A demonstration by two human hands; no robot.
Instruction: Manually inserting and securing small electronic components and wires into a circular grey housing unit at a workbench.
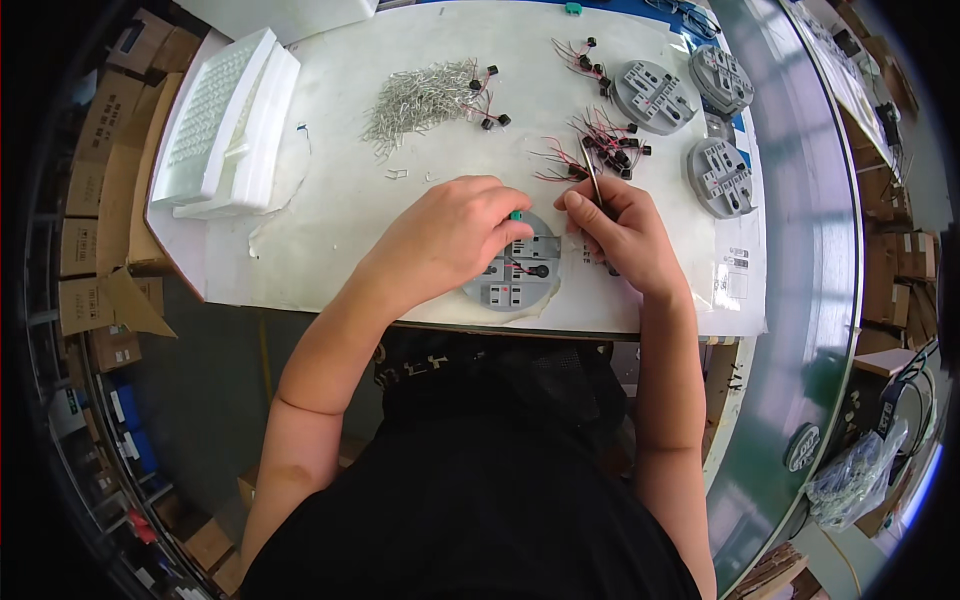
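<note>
My left hand (455,225) reaches over a round grey plastic disc (495,292) at the near edge of the table. A small green piece (516,215) shows between its thumb and forefinger, which are closed; its exact kind is too small to tell. The disc has slots and a small round black part (541,271) with thin wires on it. To the right of the disc, my right hand (628,232) grips a pair of metal tweezers (594,178), whose tips point away from me. Just beyond the tips lies a heap of small black parts with red and black wires (610,150).
A pile of small bent metal pieces (420,100) lies at the far middle. More grey discs (655,97) sit at the right, with further wired black parts (590,65) beside them. White foam trays (215,130) stand at the left. Cardboard boxes (95,215) stand beyond the table's left edge.
</note>
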